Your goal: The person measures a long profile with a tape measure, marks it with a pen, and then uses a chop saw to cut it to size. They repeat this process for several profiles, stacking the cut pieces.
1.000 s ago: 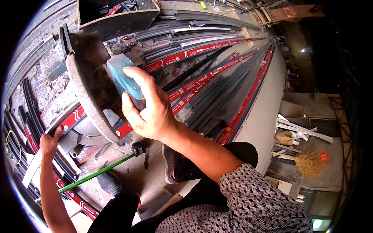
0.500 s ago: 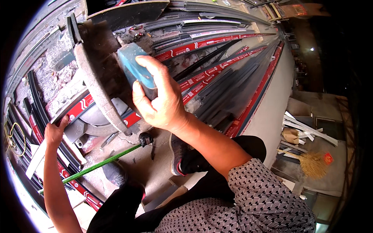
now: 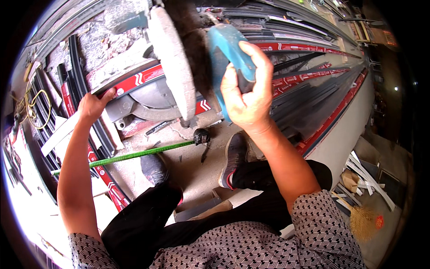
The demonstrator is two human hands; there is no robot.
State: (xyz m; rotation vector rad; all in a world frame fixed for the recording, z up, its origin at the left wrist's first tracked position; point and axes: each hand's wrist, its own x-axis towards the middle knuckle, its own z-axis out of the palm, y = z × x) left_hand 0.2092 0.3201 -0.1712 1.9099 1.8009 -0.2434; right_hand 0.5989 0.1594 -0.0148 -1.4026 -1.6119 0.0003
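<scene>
A miter saw stands in front of me, its pale dusty blade guard (image 3: 172, 62) raised above a grey round base (image 3: 150, 96). My right hand (image 3: 248, 92) wraps round the saw's teal handle (image 3: 228, 47), the index finger along its top. Across the base lies a dark profile strip with red printed film (image 3: 139, 80), partly hidden behind the guard. My left hand (image 3: 92, 107) grips this strip near its left end, thumb on the red face and fingers over the far edge. The cutting edge of the blade is out of sight.
A tape measure (image 3: 201, 136) with its green tape (image 3: 134, 157) pulled out lies before my shoes. A black marker-like stick (image 3: 157, 127) is near the saw base. Long red and grey profiles (image 3: 322, 130) stretch away at right. A straw broom (image 3: 362, 222) and white offcuts (image 3: 369, 181) lie farther right.
The view has swung, so the saw, strip and tape measure sit farther right and higher in the picture. Both hands keep their grips on the handle and the strip.
</scene>
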